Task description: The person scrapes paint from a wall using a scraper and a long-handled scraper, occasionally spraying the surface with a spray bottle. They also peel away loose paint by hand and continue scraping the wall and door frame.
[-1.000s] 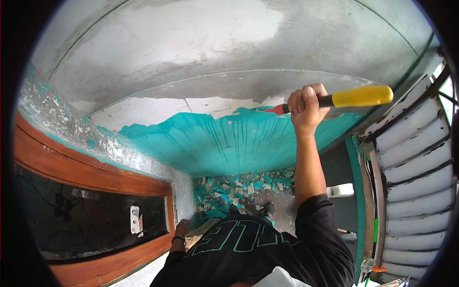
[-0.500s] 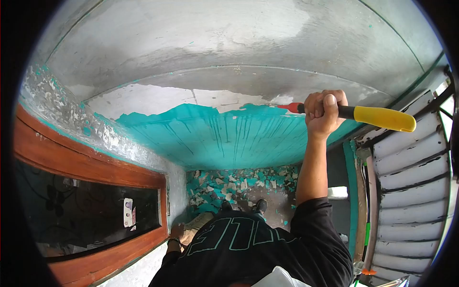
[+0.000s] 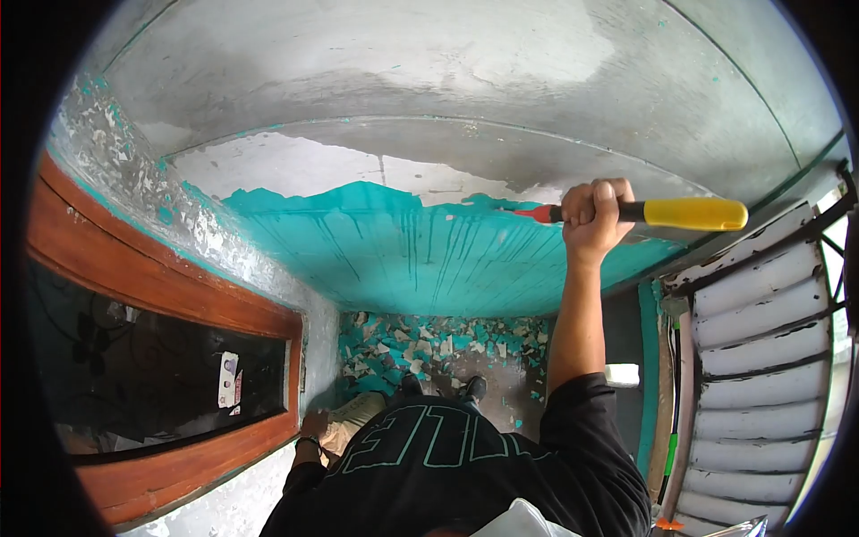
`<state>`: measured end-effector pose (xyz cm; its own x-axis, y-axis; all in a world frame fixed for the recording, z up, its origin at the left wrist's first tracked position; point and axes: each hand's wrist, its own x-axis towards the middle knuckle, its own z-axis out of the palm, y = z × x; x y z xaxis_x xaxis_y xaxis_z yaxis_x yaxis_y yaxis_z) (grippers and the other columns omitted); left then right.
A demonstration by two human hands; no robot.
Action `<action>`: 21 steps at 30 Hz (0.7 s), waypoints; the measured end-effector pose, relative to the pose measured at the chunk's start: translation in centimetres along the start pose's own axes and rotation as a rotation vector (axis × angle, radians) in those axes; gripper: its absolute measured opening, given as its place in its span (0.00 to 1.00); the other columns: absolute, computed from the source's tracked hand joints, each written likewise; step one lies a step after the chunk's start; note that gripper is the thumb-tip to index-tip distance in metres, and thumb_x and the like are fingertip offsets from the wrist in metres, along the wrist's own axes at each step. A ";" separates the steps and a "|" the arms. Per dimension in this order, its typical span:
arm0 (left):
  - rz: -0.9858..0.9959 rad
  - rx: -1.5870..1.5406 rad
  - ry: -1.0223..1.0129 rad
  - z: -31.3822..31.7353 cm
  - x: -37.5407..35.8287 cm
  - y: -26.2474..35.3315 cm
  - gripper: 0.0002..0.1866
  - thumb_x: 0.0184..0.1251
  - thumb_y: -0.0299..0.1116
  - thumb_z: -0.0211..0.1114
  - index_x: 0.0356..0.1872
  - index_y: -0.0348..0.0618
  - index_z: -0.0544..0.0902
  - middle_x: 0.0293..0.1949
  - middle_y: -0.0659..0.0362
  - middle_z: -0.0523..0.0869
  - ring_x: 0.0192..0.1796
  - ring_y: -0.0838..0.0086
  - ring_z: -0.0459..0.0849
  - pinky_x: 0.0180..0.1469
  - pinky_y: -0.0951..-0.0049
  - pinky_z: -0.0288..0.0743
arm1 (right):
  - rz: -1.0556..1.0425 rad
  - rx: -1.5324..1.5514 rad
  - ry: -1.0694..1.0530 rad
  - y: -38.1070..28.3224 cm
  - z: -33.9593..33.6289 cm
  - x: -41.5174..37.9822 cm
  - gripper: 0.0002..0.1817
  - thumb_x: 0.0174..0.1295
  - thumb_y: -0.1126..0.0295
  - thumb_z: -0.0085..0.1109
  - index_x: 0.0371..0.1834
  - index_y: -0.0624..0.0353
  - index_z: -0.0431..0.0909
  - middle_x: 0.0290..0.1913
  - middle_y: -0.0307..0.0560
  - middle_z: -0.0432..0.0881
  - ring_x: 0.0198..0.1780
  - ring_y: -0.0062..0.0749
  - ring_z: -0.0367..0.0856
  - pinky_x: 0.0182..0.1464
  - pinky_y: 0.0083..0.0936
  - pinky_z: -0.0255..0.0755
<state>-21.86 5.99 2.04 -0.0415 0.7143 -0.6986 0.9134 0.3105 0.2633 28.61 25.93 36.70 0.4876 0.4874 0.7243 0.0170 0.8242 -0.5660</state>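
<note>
My right hand (image 3: pixel 598 210) is closed around the black shaft of a scraper (image 3: pixel 696 214). This tool has a long yellow handle pointing right and a red head pointing left. Its tip lies against the teal paint (image 3: pixel 420 246) of the wall, just below the ragged upper edge of that paint. Above the edge runs a band of bare whitish wall (image 3: pixel 295 166). Low at my left side, my left hand (image 3: pixel 315 424) hangs beside my thigh, near the door frame; its fingers are too dark to make out.
Teal and white paint flakes (image 3: pixel 420 345) litter the floor at the wall's foot, in front of my shoes (image 3: pixel 475 387). A brown wooden frame (image 3: pixel 170 268) with dark glass stands on the left. White slatted panels (image 3: pixel 761 358) and a dark metal bar (image 3: pixel 761 259) are on the right.
My right hand has moved slightly left and down with the scraper. Its tip has gone from the paint's upper edge onto the teal area. The view has shifted a little.
</note>
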 end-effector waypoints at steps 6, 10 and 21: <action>-0.165 -0.125 0.042 1.1 0.5 -1.5 0.33 0.69 0.53 0.48 0.60 0.29 0.69 0.59 0.39 0.74 0.63 0.51 0.71 0.63 0.59 0.66 | -0.123 0.188 -0.076 -2.3 -0.4 0.9 0.11 0.62 0.71 0.50 0.22 0.60 0.63 0.10 0.34 0.56 0.09 0.17 0.53 0.11 0.20 0.53; -0.163 -0.129 0.073 2.6 1.3 -2.7 0.34 0.69 0.54 0.48 0.61 0.29 0.69 0.60 0.39 0.74 0.64 0.52 0.71 0.64 0.60 0.65 | -0.109 0.071 -0.064 -1.1 0.1 0.2 0.12 0.64 0.68 0.46 0.25 0.61 0.66 0.10 0.33 0.55 0.08 0.17 0.51 0.10 0.19 0.50; -0.119 -0.172 0.109 2.7 1.3 -2.6 0.33 0.69 0.55 0.47 0.58 0.31 0.72 0.56 0.36 0.76 0.60 0.48 0.73 0.63 0.56 0.65 | -0.177 0.131 -0.142 -2.0 1.0 -0.1 0.11 0.64 0.69 0.46 0.24 0.60 0.65 0.11 0.34 0.56 0.08 0.17 0.52 0.10 0.20 0.52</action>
<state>-23.20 4.46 -1.33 -0.1962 0.7270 -0.6580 0.8175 0.4919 0.2997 27.62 24.57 38.16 0.3595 0.3604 0.8607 -0.0269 0.9260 -0.3766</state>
